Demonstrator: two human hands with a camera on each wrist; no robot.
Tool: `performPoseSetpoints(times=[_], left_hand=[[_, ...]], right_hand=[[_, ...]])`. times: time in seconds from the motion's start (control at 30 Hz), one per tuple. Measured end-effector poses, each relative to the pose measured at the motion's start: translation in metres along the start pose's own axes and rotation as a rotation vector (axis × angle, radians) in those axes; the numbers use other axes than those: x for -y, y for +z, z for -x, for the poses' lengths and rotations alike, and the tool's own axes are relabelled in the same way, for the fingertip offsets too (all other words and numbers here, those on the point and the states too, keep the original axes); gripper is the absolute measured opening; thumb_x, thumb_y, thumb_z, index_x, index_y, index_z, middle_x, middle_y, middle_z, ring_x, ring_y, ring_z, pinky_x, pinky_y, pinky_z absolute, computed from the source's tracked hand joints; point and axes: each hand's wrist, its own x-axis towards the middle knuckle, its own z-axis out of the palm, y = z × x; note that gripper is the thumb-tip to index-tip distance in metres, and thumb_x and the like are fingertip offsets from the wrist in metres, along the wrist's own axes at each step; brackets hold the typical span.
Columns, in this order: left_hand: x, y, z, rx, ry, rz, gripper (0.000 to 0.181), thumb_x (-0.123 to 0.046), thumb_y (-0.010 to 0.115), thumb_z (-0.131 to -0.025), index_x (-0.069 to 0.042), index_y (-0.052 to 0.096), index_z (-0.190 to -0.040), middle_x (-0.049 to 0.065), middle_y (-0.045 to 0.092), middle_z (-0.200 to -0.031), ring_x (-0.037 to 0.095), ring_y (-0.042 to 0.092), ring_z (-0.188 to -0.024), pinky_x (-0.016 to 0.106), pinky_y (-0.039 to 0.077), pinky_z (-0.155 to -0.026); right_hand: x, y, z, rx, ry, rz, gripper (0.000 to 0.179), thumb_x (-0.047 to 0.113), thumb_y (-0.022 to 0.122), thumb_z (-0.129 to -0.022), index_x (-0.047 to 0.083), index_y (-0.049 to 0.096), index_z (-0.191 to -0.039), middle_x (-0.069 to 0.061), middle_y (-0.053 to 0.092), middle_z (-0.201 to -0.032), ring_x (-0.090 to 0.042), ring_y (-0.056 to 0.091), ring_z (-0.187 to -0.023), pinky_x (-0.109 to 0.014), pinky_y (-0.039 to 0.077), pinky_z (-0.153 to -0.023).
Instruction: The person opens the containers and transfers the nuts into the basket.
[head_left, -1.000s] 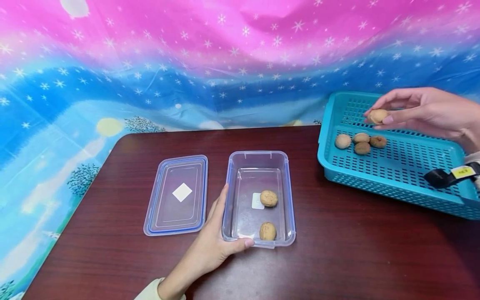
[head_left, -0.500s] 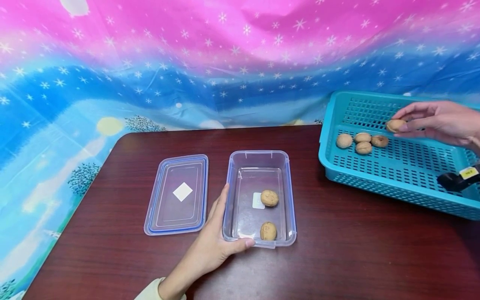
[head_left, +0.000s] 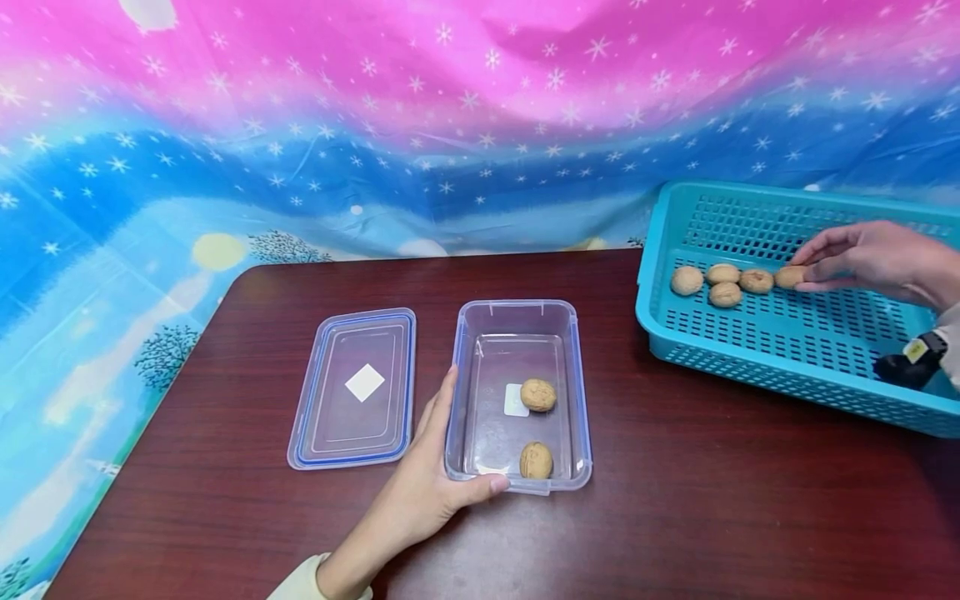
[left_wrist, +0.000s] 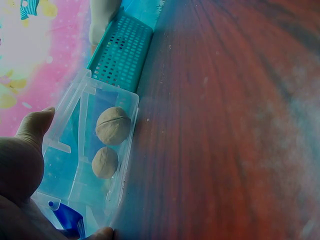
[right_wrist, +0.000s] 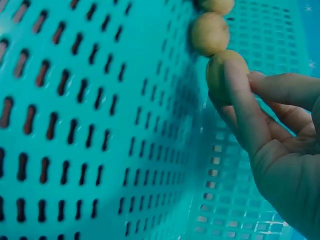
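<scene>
A clear plastic food container (head_left: 480, 417) with two walnuts (head_left: 537, 395) inside stands on the table. My left hand (head_left: 427, 483) holds its near left corner, thumb along the front rim and fingers against the left wall. In the left wrist view, the thumb (left_wrist: 35, 127) lies beside the container wall. Over at the right, my right hand (head_left: 873, 258) is inside the turquoise basket (head_left: 787, 379), pinching a walnut (head_left: 790, 277) low at the basket floor. In the right wrist view, thumb and fingers are around that walnut (right_wrist: 220, 70), which sits close against another walnut (right_wrist: 211, 34).
Several more walnuts (head_left: 723, 294) lie together in the basket's left part. The container's lid (head_left: 352, 417), with a white diamond label, lies flat left of the container. A patterned cloth (head_left: 450, 125) hangs along the table's back edge. A black wrist strap (head_left: 907, 367) hangs over the basket.
My right hand has come down and slightly right with its walnut, from above the basket to the floor beside the other walnuts. The left hand and container have stayed in place.
</scene>
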Motion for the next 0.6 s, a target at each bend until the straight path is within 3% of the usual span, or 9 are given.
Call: performPoseSetpoints(times=[0.07, 0.23, 0.4, 0.6], left_hand=[[0.0009, -0.0002, 0.0002, -0.003, 0.004, -0.004, 0.130, -0.037, 0.095, -0.075, -0.040, 0.005, -0.169, 0.001, 0.021, -0.173, 0.023, 0.025, -0.158, 0.057, 0.025, -0.125], [0.0023, -0.0005, 0.0002, -0.010, 0.018, -0.015, 0.128, -0.039, 0.094, -0.076, -0.036, 0.005, -0.169, 0.006, 0.022, -0.173, 0.029, 0.026, -0.158, 0.061, 0.025, -0.123], [0.0008, -0.0006, -0.0001, -0.006, 0.002, -0.008, 0.130, -0.037, 0.095, -0.075, -0.039, 0.005, -0.169, 0.002, 0.021, -0.173, 0.024, 0.025, -0.158, 0.057, 0.025, -0.125], [0.0008, 0.0000, -0.0003, -0.003, -0.008, -0.001, 0.131, -0.036, 0.095, -0.074, -0.041, 0.004, -0.168, -0.001, 0.020, -0.173, 0.022, 0.025, -0.158, 0.056, 0.024, -0.125]], right_hand=[[-0.0014, 0.0018, -0.0015, 0.003, 0.009, 0.019, 0.027, -0.008, 0.046, -0.105, -0.017, 0.047, -0.130, 0.003, 0.064, -0.102, 0.000, 0.068, -0.086, -0.035, 0.061, -0.091], [-0.0012, 0.0052, -0.0023, 0.014, 0.017, 0.020, 0.029, -0.010, 0.048, -0.104, -0.020, 0.045, -0.132, -0.005, 0.064, -0.106, -0.005, 0.070, -0.087, -0.037, 0.062, -0.091], [-0.0006, 0.0063, -0.0009, 0.015, 0.016, 0.032, 0.030, -0.011, 0.049, -0.103, -0.021, 0.044, -0.131, -0.016, 0.059, -0.113, -0.006, 0.068, -0.087, -0.039, 0.062, -0.092], [0.0005, 0.0060, 0.0019, -0.022, 0.028, 0.035, 0.028, -0.008, 0.050, -0.104, -0.020, 0.047, -0.129, -0.014, 0.061, -0.110, -0.008, 0.066, -0.085, -0.042, 0.062, -0.089]])
